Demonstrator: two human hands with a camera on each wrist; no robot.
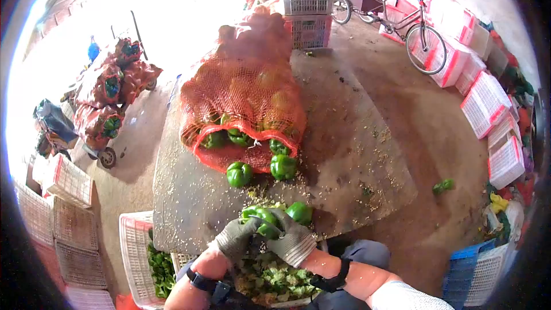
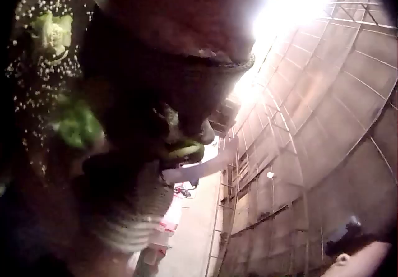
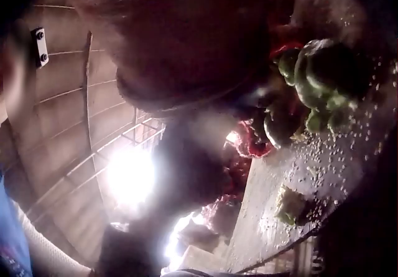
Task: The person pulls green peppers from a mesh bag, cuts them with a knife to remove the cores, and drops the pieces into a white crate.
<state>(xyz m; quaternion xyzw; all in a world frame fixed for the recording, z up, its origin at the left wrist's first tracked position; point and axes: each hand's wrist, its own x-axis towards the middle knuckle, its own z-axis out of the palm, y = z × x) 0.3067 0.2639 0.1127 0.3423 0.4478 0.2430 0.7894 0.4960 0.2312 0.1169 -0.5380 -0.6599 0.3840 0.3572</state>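
Observation:
Both hands wear grey knit gloves and meet over the near edge of the board (image 1: 356,183). My left hand (image 1: 236,239) grips a green bell pepper (image 1: 264,218) from its left side. The right hand (image 1: 293,242) curls close against the pepper's right side. A pale, blade-like strip of a knife (image 2: 196,170) juts from the right glove in the left wrist view; its handle is hidden. Another bell pepper (image 1: 299,213) lies just beyond the right fingers. Two more peppers, one left (image 1: 239,174) and one right (image 1: 283,167), sit before the red mesh sack's mouth.
The large red mesh sack (image 1: 247,97) full of peppers covers the far part of the board. Under the hands is a container of green trimmings (image 1: 275,281). A white crate (image 1: 135,252) with peppers stands at left. Pale seeds are scattered over the board.

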